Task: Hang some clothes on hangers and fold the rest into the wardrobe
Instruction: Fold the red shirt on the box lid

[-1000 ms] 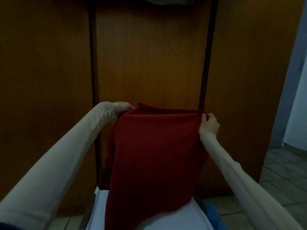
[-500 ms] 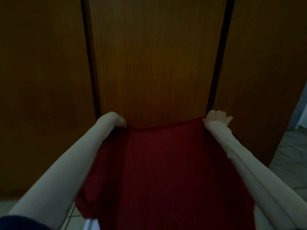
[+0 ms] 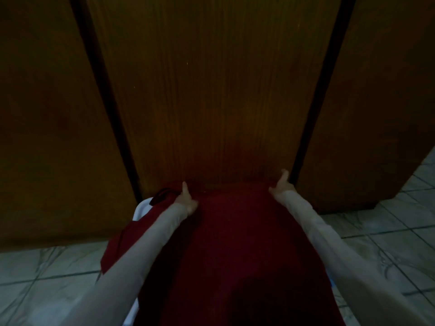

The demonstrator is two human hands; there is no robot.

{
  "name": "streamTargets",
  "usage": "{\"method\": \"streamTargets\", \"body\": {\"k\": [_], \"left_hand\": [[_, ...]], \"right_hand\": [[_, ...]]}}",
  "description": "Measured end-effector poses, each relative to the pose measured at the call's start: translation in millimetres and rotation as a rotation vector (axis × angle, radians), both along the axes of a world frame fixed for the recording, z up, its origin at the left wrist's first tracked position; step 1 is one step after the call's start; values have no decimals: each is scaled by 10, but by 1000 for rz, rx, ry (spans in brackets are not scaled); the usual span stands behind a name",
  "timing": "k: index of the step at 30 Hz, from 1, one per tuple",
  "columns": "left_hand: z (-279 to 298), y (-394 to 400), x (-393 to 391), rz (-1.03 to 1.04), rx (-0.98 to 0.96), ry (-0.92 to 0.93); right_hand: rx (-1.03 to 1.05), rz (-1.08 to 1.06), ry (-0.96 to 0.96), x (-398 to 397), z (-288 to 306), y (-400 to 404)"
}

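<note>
The biggest risk, as I judge it, is the red garment [image 3: 237, 250] sliding off sideways: a loose part of it already hangs over the left edge of the white surface [image 3: 141, 209] toward the tiled floor [image 3: 47, 274] in the lower left of the frame, and its weight could drag the rest down once I let go. A fold made now could also come out crooked, since the left side is bunched and has a dark loop or opening near the top corner, so the edges may not line up. The dim light makes it hard to see the edges.

My left hand [image 3: 186, 200] rests on the top left of the cloth with one finger pointing forward; its other fingers look curled, but I cannot tell whether they pinch fabric. My right hand [image 3: 281, 187] sits at the top right corner, fingers spread and loose, seemingly gripping nothing.

The garment is deep red, soft and thick-looking, spread flat across the centre and bottom of the frame, its top edge just beside the closed wooden wardrobe doors [image 3: 211, 90].
</note>
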State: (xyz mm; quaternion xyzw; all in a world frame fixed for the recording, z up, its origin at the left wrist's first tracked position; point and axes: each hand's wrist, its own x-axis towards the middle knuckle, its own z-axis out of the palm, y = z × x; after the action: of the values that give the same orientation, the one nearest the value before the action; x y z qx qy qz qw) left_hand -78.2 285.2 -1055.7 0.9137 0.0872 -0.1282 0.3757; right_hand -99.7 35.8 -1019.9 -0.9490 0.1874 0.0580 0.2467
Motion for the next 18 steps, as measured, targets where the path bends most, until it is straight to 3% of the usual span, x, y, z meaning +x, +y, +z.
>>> {"method": "streamTargets", "body": {"k": [4,6,18], "left_hand": [[-463,-142,-206,-265,436,-30],[-594,-193,-265,-349,550,-31],[-557,-44,-253,-427,538,-49]], "right_hand": [[-293,207,229,-103,-347,66],[-310,297,297,-163,-460,41],[-370,277,323,-333,-654,-80]]}}
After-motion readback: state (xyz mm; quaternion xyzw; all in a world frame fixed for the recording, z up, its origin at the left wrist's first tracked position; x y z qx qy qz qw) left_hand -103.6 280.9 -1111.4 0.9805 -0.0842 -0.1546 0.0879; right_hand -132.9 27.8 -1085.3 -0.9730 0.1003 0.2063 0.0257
